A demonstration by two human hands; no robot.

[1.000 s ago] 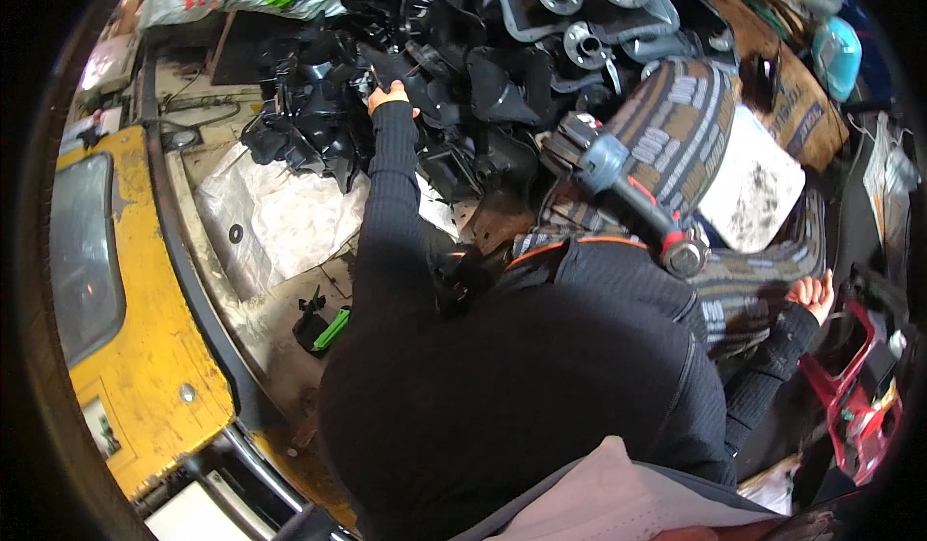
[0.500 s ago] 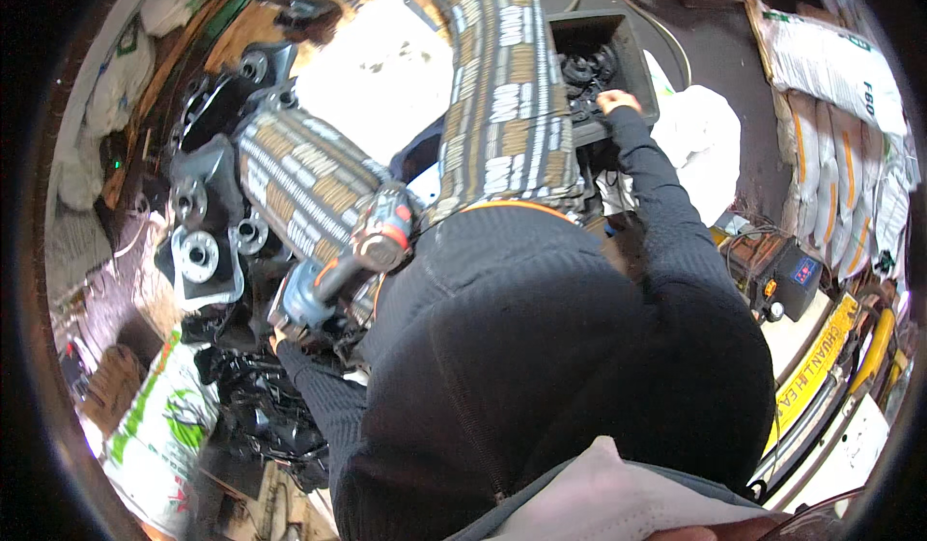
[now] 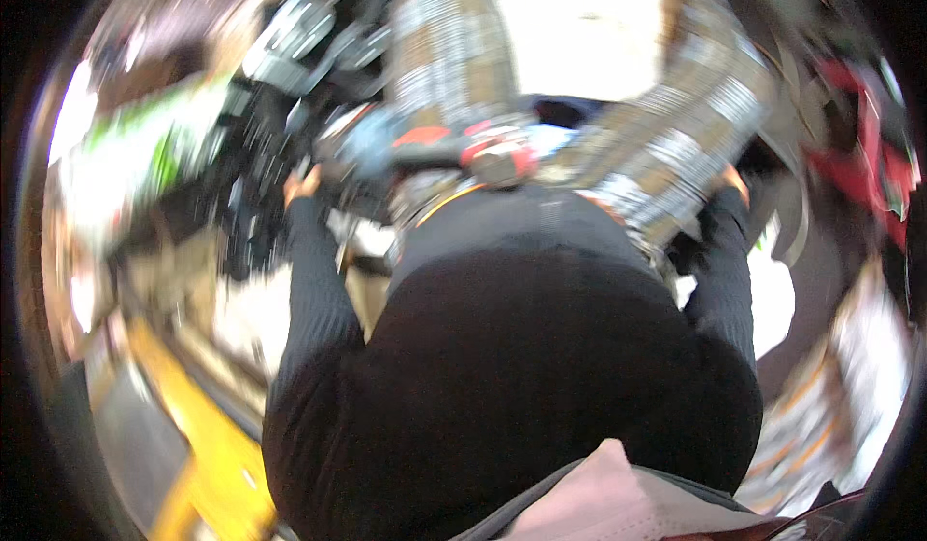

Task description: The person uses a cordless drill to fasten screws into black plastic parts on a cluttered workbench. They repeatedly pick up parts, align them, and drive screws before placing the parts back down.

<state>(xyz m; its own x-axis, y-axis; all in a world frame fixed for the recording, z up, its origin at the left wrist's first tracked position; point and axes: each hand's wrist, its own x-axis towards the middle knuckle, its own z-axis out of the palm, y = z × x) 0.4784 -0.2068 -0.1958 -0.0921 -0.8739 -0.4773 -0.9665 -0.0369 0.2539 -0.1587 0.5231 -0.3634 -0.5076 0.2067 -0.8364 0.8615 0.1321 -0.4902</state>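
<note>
The whole head view is smeared by motion. My left hand [image 3: 302, 186] is at the left, beside a pile of black glossy parts or plastic [image 3: 256, 179]. Its fingers are too blurred to read. A cordless power tool [image 3: 430, 150], grey-blue with red and black, lies across my lap, its base end toward that hand. My right hand [image 3: 736, 186] is down beside my right thigh, which is in patterned trousers [image 3: 666, 140]. What those fingers touch is hidden. Between my legs is a bright white surface [image 3: 584, 34].
Grey-black metal and plastic parts [image 3: 290, 44] lie at the far left. A white and green sack [image 3: 145, 160] is left of them. Yellow equipment [image 3: 217, 444] stands at lower left. White sacks [image 3: 821, 406] are stacked at lower right, and a red object [image 3: 864, 145] is at far right.
My view has swung round to the right, so the surroundings have shifted left. My right hand has come back from the dark bin of black parts to beside my thigh.
</note>
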